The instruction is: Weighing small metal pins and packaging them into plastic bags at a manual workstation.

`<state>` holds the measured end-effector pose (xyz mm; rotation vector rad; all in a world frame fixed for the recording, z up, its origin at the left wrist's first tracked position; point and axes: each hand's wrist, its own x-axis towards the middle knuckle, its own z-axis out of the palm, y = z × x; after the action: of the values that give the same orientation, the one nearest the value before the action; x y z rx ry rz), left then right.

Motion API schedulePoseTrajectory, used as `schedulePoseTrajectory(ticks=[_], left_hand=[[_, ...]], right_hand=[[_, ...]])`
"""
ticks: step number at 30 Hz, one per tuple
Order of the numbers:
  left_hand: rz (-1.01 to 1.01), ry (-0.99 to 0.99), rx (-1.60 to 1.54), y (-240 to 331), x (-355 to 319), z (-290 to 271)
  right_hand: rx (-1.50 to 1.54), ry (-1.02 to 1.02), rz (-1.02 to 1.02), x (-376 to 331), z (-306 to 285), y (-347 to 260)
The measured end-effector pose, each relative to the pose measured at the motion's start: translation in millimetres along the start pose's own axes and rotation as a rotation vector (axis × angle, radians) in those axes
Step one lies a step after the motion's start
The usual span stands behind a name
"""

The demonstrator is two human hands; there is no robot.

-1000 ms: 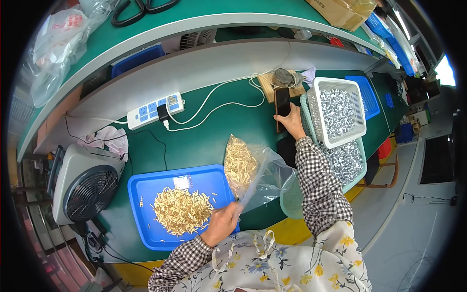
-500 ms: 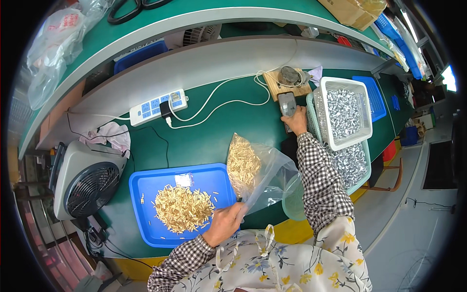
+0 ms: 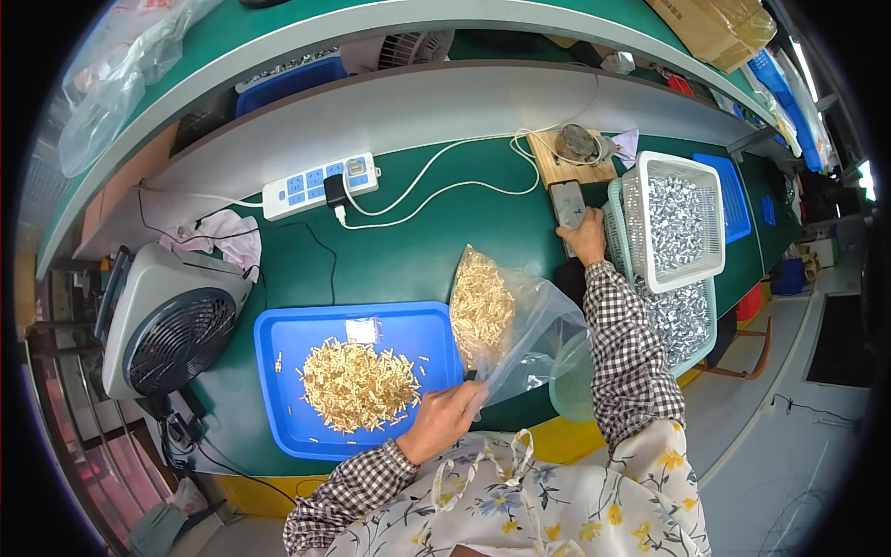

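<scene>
My left hand [image 3: 440,422] pinches the rim of a clear plastic bag [image 3: 534,325] beside the front right corner of a blue tray [image 3: 264,371]. Small brass-coloured pieces [image 3: 483,302] fill the bag's far left part. Inside the tray lie a heap of similar pieces [image 3: 360,385] and a little clear packet [image 3: 363,330]. Farther off to the right, my right hand [image 3: 584,238] has its fingers closed around the near end of a dark phone [image 3: 566,204]. The phone's far end meets a wooden board [image 3: 557,165].
Right of my right arm, a white basket [image 3: 639,218] of silvery pieces rests on a pale green basket [image 3: 703,348]. A grey fan [image 3: 176,325] stands left of the tray. A power strip [image 3: 302,190] and white cables lie at the back, below a shelf [image 3: 371,97].
The whole scene has shifted slightly to the right in the view. Both hands keep their hold, the left on the plastic bag and the right on the phone.
</scene>
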<state>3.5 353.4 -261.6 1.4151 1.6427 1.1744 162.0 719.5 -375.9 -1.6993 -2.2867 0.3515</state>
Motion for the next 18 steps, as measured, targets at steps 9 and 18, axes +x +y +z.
schedulePoseTrajectory(ticks=[9, 18], left_hand=[[-0.006, -0.006, -0.016, 1, 4, 0], [-0.061, 0.001, -0.042, 4, 4, 2]], right_hand=[[-0.032, -0.049, -0.027, -18, -11, 15], [-0.109, -0.174, 0.088, 0, -16, 10]])
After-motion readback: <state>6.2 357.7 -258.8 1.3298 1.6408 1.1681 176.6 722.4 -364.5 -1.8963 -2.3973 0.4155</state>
